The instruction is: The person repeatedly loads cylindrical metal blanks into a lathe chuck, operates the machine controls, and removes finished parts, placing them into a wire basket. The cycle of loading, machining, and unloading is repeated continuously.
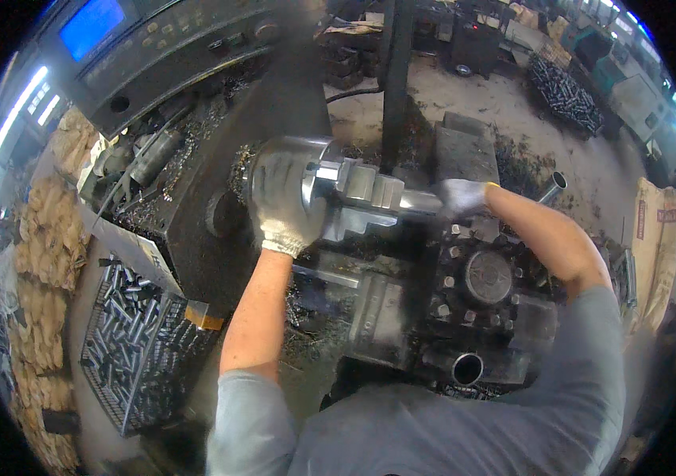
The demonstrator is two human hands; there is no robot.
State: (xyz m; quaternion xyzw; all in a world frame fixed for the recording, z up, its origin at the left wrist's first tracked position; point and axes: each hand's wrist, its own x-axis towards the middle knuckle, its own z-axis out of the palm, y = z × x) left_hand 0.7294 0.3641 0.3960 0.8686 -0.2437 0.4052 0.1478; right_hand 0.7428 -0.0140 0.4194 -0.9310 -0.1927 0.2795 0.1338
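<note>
My left hand [281, 194], in a pale work glove, lies against the shiny lathe chuck [314, 151]. Its fingers are stretched out along the chuck's side. From the chuck, stepped metal jaws [369, 186] stick out to the right. A bright round metal bar [419, 201] runs on from the jaws. At its right end my right hand [462, 197], gloved too, is closed around the bar; its fingertips are partly hidden. Below the right forearm sits a dark tool turret [487, 278] with several bolts.
A wire basket [127, 420] of metal pieces stands at lower left, beside stacked sacks [44, 278]. A control panel [147, 55] with a blue screen hangs at upper left. Metal tubes [467, 369] project from the turret. A heap of metal parts [564, 95] lies at far right.
</note>
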